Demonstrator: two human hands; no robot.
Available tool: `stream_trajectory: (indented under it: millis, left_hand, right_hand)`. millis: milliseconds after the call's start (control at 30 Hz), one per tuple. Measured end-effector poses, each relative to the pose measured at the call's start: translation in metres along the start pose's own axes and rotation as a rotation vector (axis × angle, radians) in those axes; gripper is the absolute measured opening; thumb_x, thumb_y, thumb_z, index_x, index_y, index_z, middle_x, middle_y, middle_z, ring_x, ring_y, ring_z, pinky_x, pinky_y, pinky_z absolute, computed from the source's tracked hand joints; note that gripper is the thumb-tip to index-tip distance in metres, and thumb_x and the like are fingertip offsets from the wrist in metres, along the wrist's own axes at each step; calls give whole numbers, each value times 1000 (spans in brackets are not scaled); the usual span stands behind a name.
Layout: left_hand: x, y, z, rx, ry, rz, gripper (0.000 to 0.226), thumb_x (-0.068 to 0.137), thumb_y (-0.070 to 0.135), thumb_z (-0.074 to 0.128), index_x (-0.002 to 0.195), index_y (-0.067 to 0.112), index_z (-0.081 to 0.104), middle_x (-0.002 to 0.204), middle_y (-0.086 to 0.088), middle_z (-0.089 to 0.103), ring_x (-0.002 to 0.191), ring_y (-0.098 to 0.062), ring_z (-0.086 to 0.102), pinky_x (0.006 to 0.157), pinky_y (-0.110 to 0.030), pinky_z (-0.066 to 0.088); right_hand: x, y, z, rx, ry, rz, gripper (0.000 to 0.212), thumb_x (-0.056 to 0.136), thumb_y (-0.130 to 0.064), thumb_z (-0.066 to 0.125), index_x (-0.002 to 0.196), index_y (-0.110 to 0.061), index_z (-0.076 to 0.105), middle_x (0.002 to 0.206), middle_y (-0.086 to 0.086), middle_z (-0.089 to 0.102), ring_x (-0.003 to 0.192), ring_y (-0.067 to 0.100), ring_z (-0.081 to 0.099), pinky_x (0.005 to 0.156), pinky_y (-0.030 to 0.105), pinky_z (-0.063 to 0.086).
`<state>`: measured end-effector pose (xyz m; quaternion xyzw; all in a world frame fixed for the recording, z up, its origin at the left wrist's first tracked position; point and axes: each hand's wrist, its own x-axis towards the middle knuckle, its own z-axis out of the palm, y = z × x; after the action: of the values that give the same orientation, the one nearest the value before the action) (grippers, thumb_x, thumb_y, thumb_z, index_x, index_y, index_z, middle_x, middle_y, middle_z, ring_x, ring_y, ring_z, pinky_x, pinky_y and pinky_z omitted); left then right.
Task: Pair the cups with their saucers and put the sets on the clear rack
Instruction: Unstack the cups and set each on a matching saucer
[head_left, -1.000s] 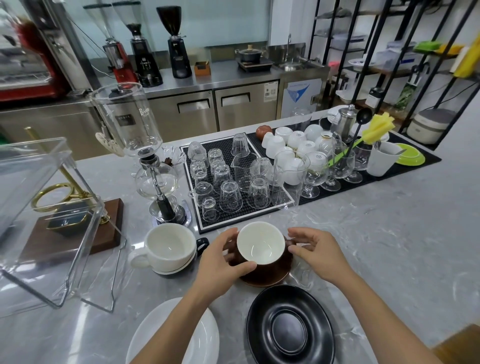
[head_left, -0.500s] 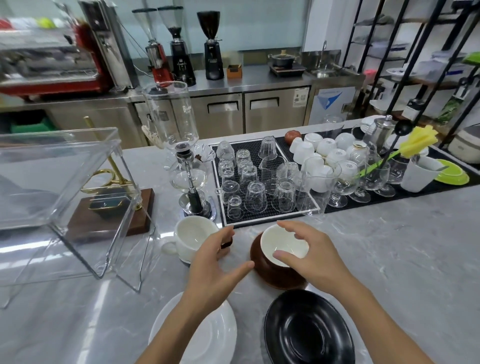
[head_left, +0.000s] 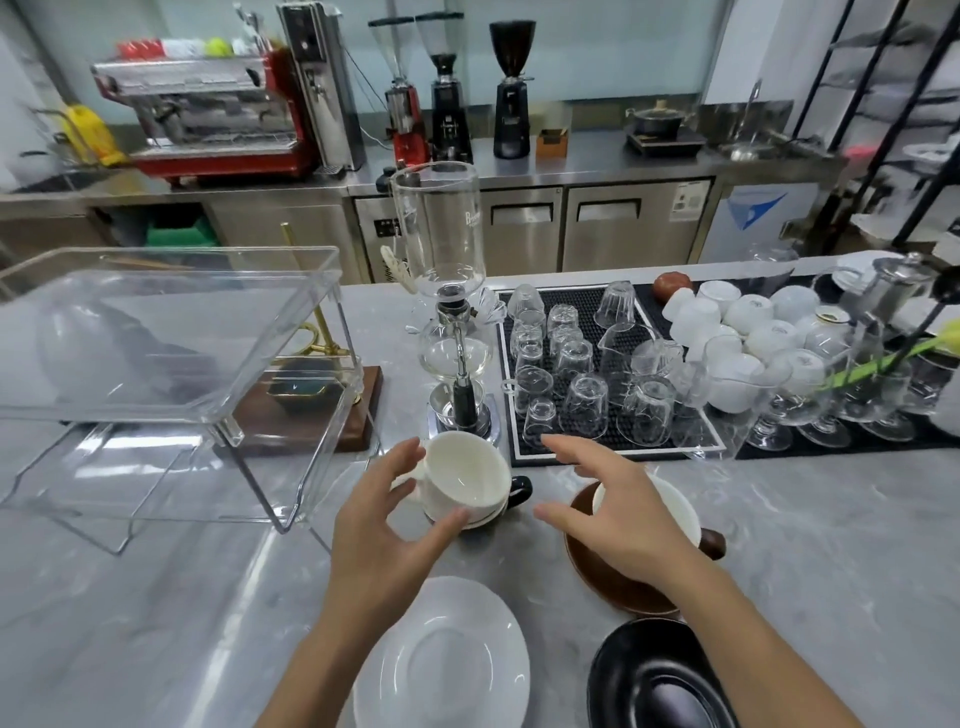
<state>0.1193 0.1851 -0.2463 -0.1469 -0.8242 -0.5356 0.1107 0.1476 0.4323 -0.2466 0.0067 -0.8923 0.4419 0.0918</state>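
A white cup (head_left: 467, 475) sits nested in a black-handled cup (head_left: 519, 491) near the counter's middle. My left hand (head_left: 384, 519) is spread around the white cup's left side, index finger by the rim and thumb at the base, without a firm grip. To the right, a brown cup with a white inside (head_left: 680, 512) stands on a brown saucer (head_left: 597, 577). My right hand (head_left: 623, 514) hovers over it, open, fingers pointing left. A white saucer (head_left: 441, 660) and a black saucer (head_left: 660, 680) lie nearest me. The clear rack (head_left: 171, 364) stands at left.
A glass siphon brewer (head_left: 457, 364) stands just behind the white cup. A black mat (head_left: 618, 449) with several upturned glasses lies right of it, then white cups (head_left: 753, 322) and stemmed glasses (head_left: 779, 415). A wooden base (head_left: 306, 415) shows behind the rack.
My right hand has let go of the brown cup and slid left above it. My left hand has reached forward to the white cup. The view has turned left.
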Motion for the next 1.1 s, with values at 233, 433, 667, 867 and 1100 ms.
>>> stream_trajectory:
  millis: [233, 433, 667, 867, 1100]
  left_hand:
    - [1, -13, -7, 60, 20, -60, 74, 68, 32, 91, 133, 30, 56, 129, 21, 62, 122, -3, 57, 105, -37, 47]
    - [2, -28, -6, 29, 21, -110, 76, 68, 29, 92, 133, 36, 53, 131, 15, 63, 123, -5, 58, 101, -30, 47]
    - [8, -42, -3, 0, -10, -138, 66, 70, 29, 91, 128, 31, 59, 126, 20, 63, 116, -1, 61, 95, -16, 49]
    - [12, -46, -2, -28, -11, -172, 47, 78, 33, 82, 121, 31, 64, 111, 32, 64, 104, -2, 67, 89, -19, 55]
    - [16, -46, -2, -21, 33, -207, 21, 96, 23, 65, 107, 41, 66, 101, 26, 70, 96, -1, 69, 81, -18, 57]
  right_hand:
    - [18, -5, 20, 90, -77, 19, 76, 68, -46, 80, 138, -35, 53, 132, -21, 58, 122, -10, 52, 102, 16, 42]
    - [29, -9, 35, 84, -121, 45, 89, 59, -57, 76, 141, -34, 50, 135, -20, 56, 122, -3, 53, 107, 24, 43]
    - [44, -8, 53, 99, -204, 51, 92, 61, -48, 84, 143, -33, 44, 141, -19, 49, 129, 1, 48, 111, 37, 42]
    - [50, -9, 61, 78, -256, 42, 107, 56, -62, 84, 147, -34, 36, 143, -20, 42, 131, -1, 43, 113, 32, 39]
    - [54, -7, 72, 146, -279, 78, 116, 49, -59, 85, 148, -38, 29, 142, -28, 36, 131, -10, 37, 107, 16, 32]
